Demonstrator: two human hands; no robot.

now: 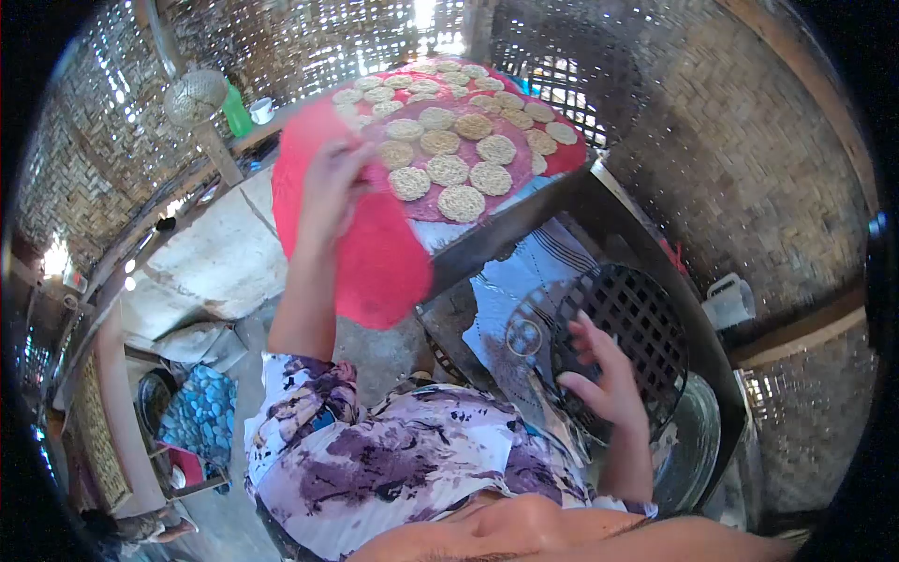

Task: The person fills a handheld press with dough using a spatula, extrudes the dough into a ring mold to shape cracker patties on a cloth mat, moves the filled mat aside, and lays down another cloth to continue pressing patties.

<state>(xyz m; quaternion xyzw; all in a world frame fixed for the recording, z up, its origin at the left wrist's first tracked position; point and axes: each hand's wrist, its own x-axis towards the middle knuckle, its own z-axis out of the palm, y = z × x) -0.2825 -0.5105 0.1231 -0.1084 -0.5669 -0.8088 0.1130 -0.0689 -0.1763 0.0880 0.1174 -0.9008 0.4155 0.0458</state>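
Observation:
My left hand (pixel 337 183), slightly blurred, is raised at the left end of the table with its fingers closed on a red sheet (pixel 379 267). The sheet hangs down from the hand toward the floor; I cannot tell whether it is cloth or plastic. Just right of it, round flat grainy cakes (pixel 449 170) lie in rows on a pinkish-red sheet (pixel 426 201), with several more behind on red sheets. My right hand (pixel 607 370) is held over the edge of a black lattice basket (pixel 637 323), thumb and fingers apart, holding nothing.
Below the table's dark front edge (pixel 487 258) lies a white-and-blue printed cloth (pixel 496 290). A metal basin (pixel 698 440) sits under the basket. At right stands a pale plastic jug (pixel 729 304). A green bottle (pixel 236 110) and white cup (pixel 262 111) rest on the ledge by the woven wall (pixel 749 140).

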